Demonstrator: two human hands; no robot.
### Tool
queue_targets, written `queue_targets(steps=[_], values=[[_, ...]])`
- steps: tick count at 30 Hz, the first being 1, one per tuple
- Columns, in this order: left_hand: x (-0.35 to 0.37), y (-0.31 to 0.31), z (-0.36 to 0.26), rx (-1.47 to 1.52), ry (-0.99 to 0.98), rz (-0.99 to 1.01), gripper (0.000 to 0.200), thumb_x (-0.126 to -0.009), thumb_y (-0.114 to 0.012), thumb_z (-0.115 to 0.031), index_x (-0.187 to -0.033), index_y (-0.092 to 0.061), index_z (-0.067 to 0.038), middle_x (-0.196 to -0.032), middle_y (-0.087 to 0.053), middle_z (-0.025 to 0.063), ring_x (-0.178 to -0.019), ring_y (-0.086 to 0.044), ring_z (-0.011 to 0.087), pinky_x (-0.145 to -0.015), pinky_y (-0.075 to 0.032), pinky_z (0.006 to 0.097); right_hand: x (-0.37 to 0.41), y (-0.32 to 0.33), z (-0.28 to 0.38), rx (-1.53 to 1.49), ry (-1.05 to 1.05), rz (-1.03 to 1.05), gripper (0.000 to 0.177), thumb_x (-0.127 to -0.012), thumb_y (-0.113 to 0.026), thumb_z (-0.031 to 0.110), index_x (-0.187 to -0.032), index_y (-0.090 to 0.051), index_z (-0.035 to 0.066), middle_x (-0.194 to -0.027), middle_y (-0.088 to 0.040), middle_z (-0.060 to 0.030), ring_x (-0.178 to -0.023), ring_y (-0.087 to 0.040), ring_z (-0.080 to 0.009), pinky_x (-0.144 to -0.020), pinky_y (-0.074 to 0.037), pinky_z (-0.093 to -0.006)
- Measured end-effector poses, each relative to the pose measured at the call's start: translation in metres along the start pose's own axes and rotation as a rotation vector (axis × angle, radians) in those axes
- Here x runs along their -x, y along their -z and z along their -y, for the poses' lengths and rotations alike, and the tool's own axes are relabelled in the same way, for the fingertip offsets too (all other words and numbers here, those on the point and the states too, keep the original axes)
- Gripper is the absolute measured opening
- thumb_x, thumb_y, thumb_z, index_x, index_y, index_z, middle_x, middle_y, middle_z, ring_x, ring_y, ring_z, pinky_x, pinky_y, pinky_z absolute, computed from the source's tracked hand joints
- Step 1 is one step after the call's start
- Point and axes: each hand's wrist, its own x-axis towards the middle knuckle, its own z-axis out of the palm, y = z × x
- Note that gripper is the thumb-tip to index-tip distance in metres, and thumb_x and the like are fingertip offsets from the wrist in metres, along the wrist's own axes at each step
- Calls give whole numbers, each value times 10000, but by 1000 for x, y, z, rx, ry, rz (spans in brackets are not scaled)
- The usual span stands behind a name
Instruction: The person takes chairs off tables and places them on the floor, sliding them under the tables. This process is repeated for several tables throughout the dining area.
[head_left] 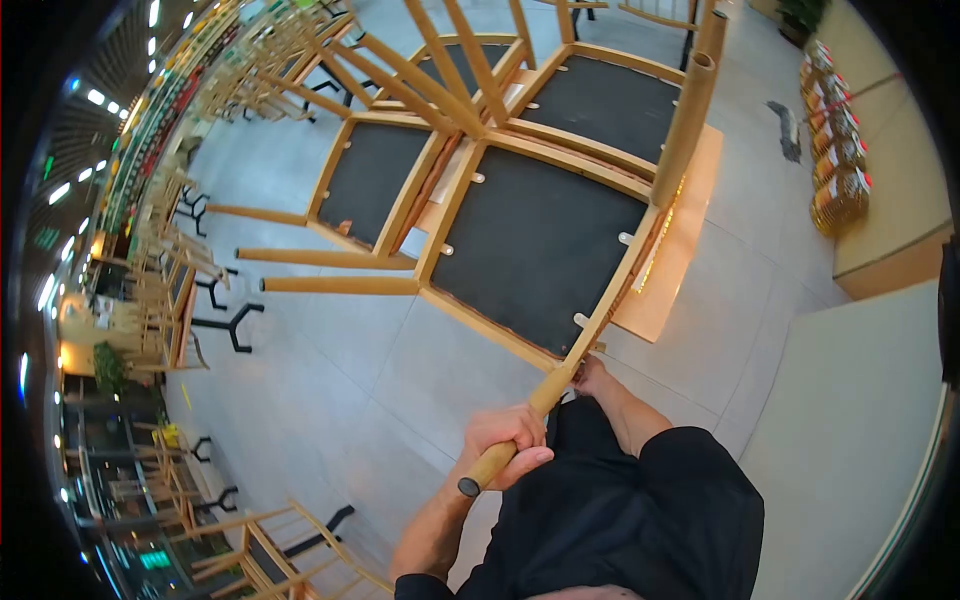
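Observation:
An upside-down wooden chair point(540, 250) is in front of me, its black seat underside facing up and its legs sticking out. My left hand point(508, 438) is wrapped round one of its round legs, close to the leg's dark end cap. Lower down, by the near corner of the seat frame, my right hand point(590, 375) is closed at the chair; its fingers are partly hidden behind the wood. Beneath the chair shows the edge of a light wooden table point(640, 315). Touching or very near this chair are other upturned chairs, one on the left point(375, 180) and one behind point(605, 105).
Large bottles of yellow liquid point(840, 200) line the wall at right, with a dark grey object point(787, 132) on the floor nearby. A pale panel point(850, 430) stands at my right. More tables with chairs point(265, 550) are at left.

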Motion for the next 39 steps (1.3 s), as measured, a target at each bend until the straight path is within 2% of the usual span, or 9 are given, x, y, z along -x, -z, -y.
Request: queue_targets(steps=[3, 7, 11, 20, 30, 32, 34, 36, 39], values=[[1, 0, 3, -5, -16, 24, 249, -708, -609, 14, -568, -409, -37, -572, -477, 71, -524, -469, 175, -529, -396, 289, -2, -4, -1, -159, 147, 93, 312, -912, -294, 250, -1031, -514, 63, -926, -601, -97, -841, -588, -227, -725, -502, -409], [-1, 4, 0, -28, -4, 53, 255, -739, -596, -1, -576, -403, -32, -563, -444, 54, -505, -429, 151, -488, -346, 261, 18, -20, -1, -195, 198, 109, 285, -903, -319, 217, -1018, -524, 55, -928, -607, -101, -782, -606, -224, -660, -530, -385], [1, 11, -4, 39, 30, 104, 224, -771, -541, 19, -605, -395, -18, -599, -452, 66, -555, -420, 161, -559, -380, 297, 34, -26, -9, -277, 294, 167, 279, -896, -335, 212, -995, -537, 47, -949, -603, -112, -769, -606, -220, -659, -531, -374], [-2, 15, -10, -46, 0, 187, 231, -770, -543, 21, -599, -394, -23, -562, -452, 59, -522, -425, 151, -530, -385, 289, 42, -39, -21, -332, 318, 111, 277, -881, -306, 155, -952, -538, 21, -848, -586, -109, -771, -595, -218, -673, -524, -350], [-7, 11, -17, -27, 17, 150, 229, -765, -527, 33, -586, -396, -25, -546, -464, 72, -497, -425, 155, -512, -387, 291, 60, -37, -32, -319, 188, 144, 307, -891, -320, 188, -988, -560, 22, -921, -598, -113, -818, -591, -230, -725, -509, -369], [-8, 8, -20, -24, 17, 134, 231, -762, -524, 35, -580, -395, -24, -542, -463, 72, -491, -425, 158, -509, -388, 293, 70, -40, -35, -356, 124, 76, 241, -887, -405, 202, -922, -575, 35, -894, -599, -100, -797, -589, -218, -708, -510, -378], [-9, 6, -24, -23, 21, 122, 233, -759, -522, 37, -573, -395, -22, -537, -461, 71, -485, -424, 160, -505, -389, 295, 73, -39, -36, -371, 116, 137, 249, -890, -402, 214, -939, -563, 30, -893, -597, -105, -807, -586, -227, -710, -510, -389], [-10, 3, -27, -25, 22, 143, 240, -748, -512, 44, -552, -390, -21, -521, -458, 71, -471, -422, 166, -492, -390, 301, 79, -35, -38, -370, 127, 103, 264, -887, -345, 149, -1018, -530, 13, -949, -590, -118, -868, -581, -247, -764, -490, -401], [-9, -2, -36, -37, -20, 127, 244, -738, -511, 38, -537, -386, -23, -500, -456, 76, -450, -424, 169, -486, -398, 309, 86, -26, -44, -399, 85, 144, 228, -874, -382, 136, -1002, -522, 8, -935, -588, -111, -869, -579, -258, -783, -482, -402]])
